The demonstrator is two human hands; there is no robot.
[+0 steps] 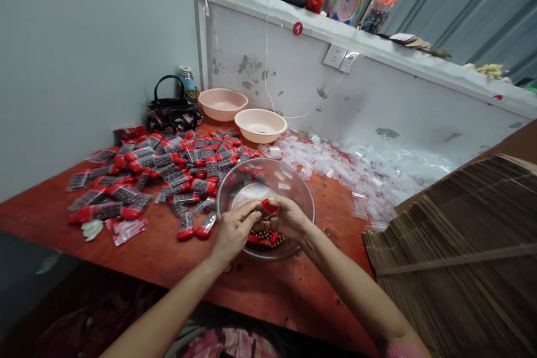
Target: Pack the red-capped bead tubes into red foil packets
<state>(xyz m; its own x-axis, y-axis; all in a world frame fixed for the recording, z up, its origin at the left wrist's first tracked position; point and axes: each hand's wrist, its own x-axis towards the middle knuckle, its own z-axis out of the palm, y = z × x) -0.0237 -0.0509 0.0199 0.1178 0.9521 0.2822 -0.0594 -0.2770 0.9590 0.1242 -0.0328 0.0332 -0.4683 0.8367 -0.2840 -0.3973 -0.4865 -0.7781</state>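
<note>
Place: red-ended pack [268,207] over clear bowl [300,187] | Grip: left hand [233,229] and right hand [290,216] both pinching it | Risk: a slack pinch could drop it onto the brown balls [278,240] inside the bowl.

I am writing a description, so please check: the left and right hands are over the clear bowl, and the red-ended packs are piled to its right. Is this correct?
Not quite. The head view shows the red-ended packs piled to the left of the clear bowl. The left hand and right hand are over it.
</note>
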